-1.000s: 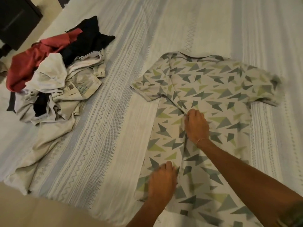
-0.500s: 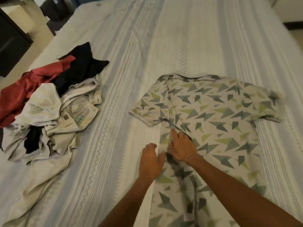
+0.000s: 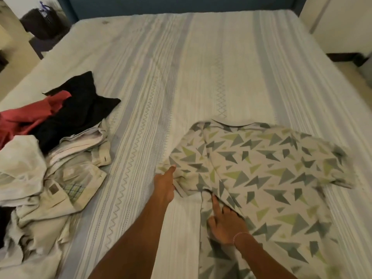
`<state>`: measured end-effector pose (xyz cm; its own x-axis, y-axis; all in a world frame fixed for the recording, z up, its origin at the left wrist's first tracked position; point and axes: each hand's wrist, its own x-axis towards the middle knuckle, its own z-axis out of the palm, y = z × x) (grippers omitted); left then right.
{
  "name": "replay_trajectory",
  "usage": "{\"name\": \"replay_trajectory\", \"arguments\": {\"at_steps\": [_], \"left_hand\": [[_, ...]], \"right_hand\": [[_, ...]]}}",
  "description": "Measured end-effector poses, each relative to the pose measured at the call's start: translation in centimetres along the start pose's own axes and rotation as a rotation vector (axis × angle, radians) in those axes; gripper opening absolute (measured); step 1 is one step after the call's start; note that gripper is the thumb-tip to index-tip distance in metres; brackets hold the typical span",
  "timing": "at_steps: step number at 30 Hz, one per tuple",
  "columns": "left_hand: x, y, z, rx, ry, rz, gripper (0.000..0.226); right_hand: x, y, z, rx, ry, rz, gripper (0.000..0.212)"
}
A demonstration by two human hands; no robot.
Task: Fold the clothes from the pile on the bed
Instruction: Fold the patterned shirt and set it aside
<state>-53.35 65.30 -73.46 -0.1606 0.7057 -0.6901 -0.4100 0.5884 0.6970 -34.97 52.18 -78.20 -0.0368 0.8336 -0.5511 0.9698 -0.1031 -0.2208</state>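
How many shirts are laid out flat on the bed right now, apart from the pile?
1: the triangle-print shirt, right of the pile, with the left hand on its sleeve. Others may be buried in the pile.

The bottom of the patterned shirt (image 3: 261,178) is cut off by the lower edge, and its right sleeve is blurred. The pile of clothes (image 3: 50,168) is cut off at the left edge, so its full size cannot be seen. The fingers of the left hand (image 3: 164,184) are tucked under the sleeve, and only 2 fingers of the right hand (image 3: 225,224) can be seen.
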Motion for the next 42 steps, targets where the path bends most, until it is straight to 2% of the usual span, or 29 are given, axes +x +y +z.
{"name": "replay_trajectory", "arguments": {"at_steps": [3,6,7,8,9,10,11,12,13,15,16,18,20,22,24,26,31,33,35,38,40,42], "left_hand": [[-0.4,1.2,2.6,0.176,0.012,0.073,0.032],[-1.6,3.0,5.9,0.295,-0.035,0.259,0.025],[-2.0,3.6,7.3,0.312,-0.074,0.314,0.02],[-2.5,4.1,8.6,0.342,-0.109,0.353,0.014],[-2.7,4.5,10.2,0.384,-0.147,0.388,0.01],[-3.0,4.7,11.9,0.408,-0.19,0.41,0.009],[-3.1,4.8,13.5,0.443,-0.235,0.424,0.011],[-3.3,4.7,15.5,0.473,-0.288,0.427,0.014],[-3.6,4.5,17.3,0.514,-0.358,0.41,0.018],[-4.4,3.5,20.0,0.568,-0.535,0.368,0.022],[-4.5,2.8,20.6,0.611,-0.583,0.391,0.023],[-4.0,1.3,20.3,0.767,-0.54,0.566,0.025],[-2.1,-0.1,18.7,0.939,-0.396,0.74,0.026],[0.4,-1.4,16.9,1.142,-0.314,0.793,0.032],[2.7,-2.5,15.4,1.358,-0.264,0.785,0.047],[4.6,-3.0,14.4,1.439,-0.206,0.783,0.057],[8.2,-2.6,14.8,1.563,-0.2,0.823,0.069],[9.2,-2.3,15.3,1.646,-0.155,0.827,0.074],[9.6,-2.4,16.6,1.709,-0.068,0.825,0.075],[9.2,-2.7,18.5,1.747,0.044,0.89,0.071],[9.7,-3.2,19.2,1.696,-0.042,0.916,0.067],[10.6,-3.3,18.9,1.644,-0.106,0.949,0.067]], "right_hand": [[-0.1,-0.3,-0.7,0.014,-0.086,0.028,0.08],[-1.7,0.2,-4.4,0.296,-0.292,-0.016,0.105],[-2.4,0.7,-6.4,0.469,-0.345,-0.035,0.103],[-3.5,0.9,-8.4,0.667,-0.368,-0.055,0.084],[-4.2,1.4,-10.2,0.855,-0.314,-0.054,0.057],[-4.3,2.2,-11.7,0.977,-0.171,-0.026,0.036],[-3.9,3.0,-13.0,1.091,0.032,0.002,0.033],[-2.9,4.2,-14.6,1.25,0.21,0.018,0.043],[-1.7,5.4,-15.8,1.453,0.303,0.018,0.056],[1.4,7.8,-17.8,1.8,0.285,0.007,0.072],[2.8,8.7,-18.3,1.868,0.227,0.022,0.074],[5.5,10.6,-18.2,1.857,0.153,0.16,0.067],[7.5,12.3,-16.9,1.786,0.202,0.312,0.046],[8.9,13.8,-15.3,1.781,0.262,0.375,0.031],[9.5,14.5,-14.4,1.757,0.265,0.376,0.029],[9.6,14.6,-14.2,1.701,0.261,0.372,0.025],[9.3,15.9,-16.0,1.769,0.341,0.205,0.029],[9.3,16.1,-15.8,1.659,0.383,0.258,0.026],[9.1,16.1,-15.4,1.474,0.346,0.34,0.026],[9.2,15.7,-15.6,1.385,0.312,0.371,0.044],[9.1,16.2,-15.5,1.351,0.269,0.306,0.059],[8.6,17.2,-15.3,1.448,0.212,0.2,0.069]]}}
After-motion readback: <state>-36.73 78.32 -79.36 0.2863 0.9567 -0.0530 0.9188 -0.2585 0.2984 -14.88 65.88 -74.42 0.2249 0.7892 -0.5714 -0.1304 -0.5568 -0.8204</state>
